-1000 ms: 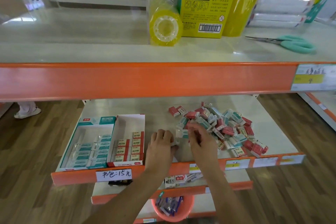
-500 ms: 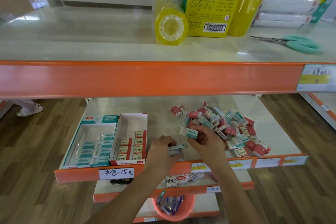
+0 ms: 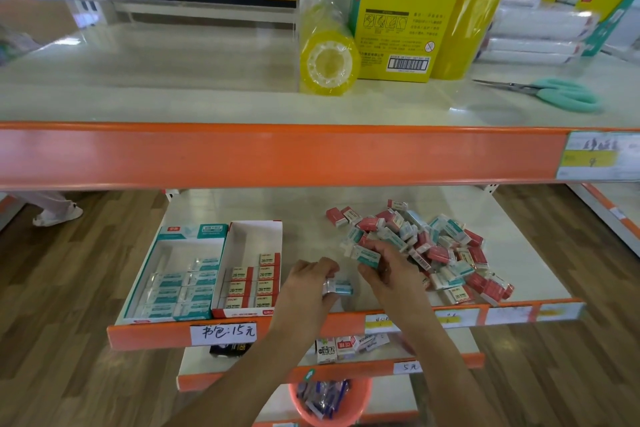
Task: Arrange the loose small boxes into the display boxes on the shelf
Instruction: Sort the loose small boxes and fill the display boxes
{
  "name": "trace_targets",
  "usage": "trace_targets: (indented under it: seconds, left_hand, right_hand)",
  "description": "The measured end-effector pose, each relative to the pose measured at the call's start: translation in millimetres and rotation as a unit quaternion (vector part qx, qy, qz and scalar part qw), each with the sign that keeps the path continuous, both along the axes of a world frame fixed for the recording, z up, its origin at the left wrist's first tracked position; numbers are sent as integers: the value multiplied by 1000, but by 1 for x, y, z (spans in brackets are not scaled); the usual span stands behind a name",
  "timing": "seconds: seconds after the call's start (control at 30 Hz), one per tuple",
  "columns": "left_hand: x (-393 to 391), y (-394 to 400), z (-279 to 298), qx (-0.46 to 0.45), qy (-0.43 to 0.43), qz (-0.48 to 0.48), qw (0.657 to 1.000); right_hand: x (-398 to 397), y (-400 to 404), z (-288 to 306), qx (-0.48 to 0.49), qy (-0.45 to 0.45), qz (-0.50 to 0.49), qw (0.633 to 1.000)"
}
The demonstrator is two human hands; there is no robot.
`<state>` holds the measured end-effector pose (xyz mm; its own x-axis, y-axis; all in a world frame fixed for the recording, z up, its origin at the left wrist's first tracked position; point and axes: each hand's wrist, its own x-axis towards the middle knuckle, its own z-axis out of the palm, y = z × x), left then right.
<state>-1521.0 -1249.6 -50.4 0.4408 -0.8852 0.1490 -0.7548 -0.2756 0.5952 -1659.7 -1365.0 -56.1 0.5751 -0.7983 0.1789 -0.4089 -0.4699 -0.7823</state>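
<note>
A heap of loose small red and teal boxes (image 3: pixel 436 246) lies on the right of the middle shelf (image 3: pixel 304 218). On the left stand two display boxes: a teal one (image 3: pixel 180 274) and a red-and-white one (image 3: pixel 251 274), each partly filled in rows. My left hand (image 3: pixel 304 284) is closed on teal small boxes (image 3: pixel 341 287) near the shelf's front edge. My right hand (image 3: pixel 384 267) holds one teal small box (image 3: pixel 367 256) at the heap's left edge.
The upper shelf (image 3: pixel 173 94) carries a yellow tape roll (image 3: pixel 327 62), a yellow carton (image 3: pixel 401 24) and teal scissors (image 3: pixel 561 97). Lower shelves hold more small boxes (image 3: pixel 343 347). An orange basket (image 3: pixel 329 402) sits below. Someone's foot (image 3: pixel 57 213) is on the floor at left.
My right hand has lifted a teal box out of the heap's edge and drawn it toward my left hand, which keeps its teal boxes and has shifted slightly forward.
</note>
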Motion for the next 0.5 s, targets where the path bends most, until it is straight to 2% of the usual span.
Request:
trace_targets:
  seconds: [0.1, 0.17, 0.27, 0.5]
  left_hand:
    - [10, 4, 4, -34, -32, -9, 999]
    - [20, 9, 9, -41, -37, -11, 998]
    - [38, 20, 14, -44, -42, -5, 998]
    - [82, 56, 24, -47, -66, 59, 995]
  right_hand:
    - [7, 0, 7, -51, 38, -3, 998]
    - [16, 3, 13, -77, 32, 3, 997]
    - [36, 11, 19, -76, 23, 27, 997]
    - [91, 36, 16, -64, 78, 88, 991]
